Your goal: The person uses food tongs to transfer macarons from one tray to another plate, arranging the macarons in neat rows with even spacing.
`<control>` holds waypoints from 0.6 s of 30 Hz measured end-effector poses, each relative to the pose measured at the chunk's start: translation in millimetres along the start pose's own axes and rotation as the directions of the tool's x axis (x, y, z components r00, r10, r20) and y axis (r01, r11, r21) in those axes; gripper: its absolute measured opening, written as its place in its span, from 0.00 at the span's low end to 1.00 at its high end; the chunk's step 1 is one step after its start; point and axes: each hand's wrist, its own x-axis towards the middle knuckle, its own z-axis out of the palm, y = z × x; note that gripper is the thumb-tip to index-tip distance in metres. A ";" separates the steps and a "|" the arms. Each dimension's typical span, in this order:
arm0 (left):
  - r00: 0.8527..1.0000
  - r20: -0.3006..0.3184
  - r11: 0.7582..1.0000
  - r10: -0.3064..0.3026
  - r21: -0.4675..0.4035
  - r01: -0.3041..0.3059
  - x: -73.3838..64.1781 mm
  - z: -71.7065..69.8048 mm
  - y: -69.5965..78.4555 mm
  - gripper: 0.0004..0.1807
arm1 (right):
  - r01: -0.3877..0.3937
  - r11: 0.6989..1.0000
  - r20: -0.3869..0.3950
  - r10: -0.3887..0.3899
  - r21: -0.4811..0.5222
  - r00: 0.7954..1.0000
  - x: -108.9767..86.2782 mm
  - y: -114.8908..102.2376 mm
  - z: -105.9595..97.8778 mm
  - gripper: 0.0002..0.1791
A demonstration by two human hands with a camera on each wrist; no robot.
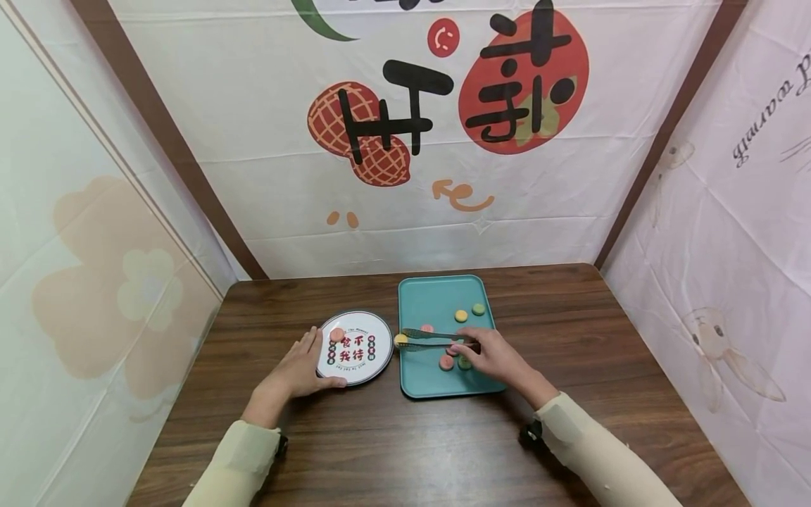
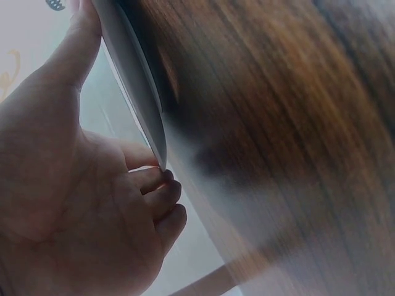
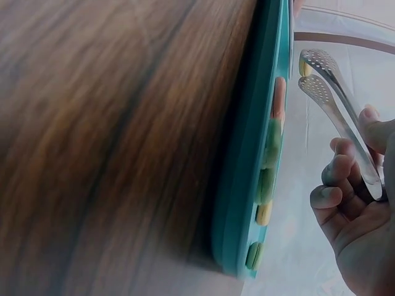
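My left hand (image 1: 298, 370) holds the left rim of a round white plate (image 1: 374, 362), its thumb reaching along the near side. Printed red and dark characters mark the plate, and a pink macaron (image 1: 337, 335) lies on it. With bent fingers and thumb, my right hand (image 1: 497, 355) grips metal tongs (image 3: 345, 114) with perforated tips. Between those tips sits a yellow macaron (image 1: 401, 340), above the left edge of a teal tray (image 1: 431, 296). On the tray are another yellow macaron (image 1: 461, 316), a green macaron (image 1: 478, 309), a pink macaron (image 1: 446, 362) and several more.
Plate and tray stand side by side on a dark wood-grain table (image 1: 393, 443), a narrow gap between them. Behind the table's far edge rises a printed cloth backdrop (image 1: 393, 232). Cloth panels also flank the left and right sides.
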 end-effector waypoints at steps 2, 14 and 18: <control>1.000 0.001 1.000 -0.002 0.003 0.002 -0.7 0.1 0.1 0.77 | 0.011 1.000 0.003 -0.011 0.001 1.000 2.3 -1.5 1.5 0.16; 1.000 0.001 1.000 0.000 0.010 0.000 0.9 1.7 -2.1 0.77 | 0.034 0.999 -0.020 -0.034 0.023 0.999 14.4 -8.0 7.5 0.15; 1.000 0.003 1.000 -0.004 0.009 0.004 0.6 0.9 -1.2 0.77 | 0.024 1.000 -0.026 -0.023 0.020 0.999 17.9 -9.7 10.6 0.17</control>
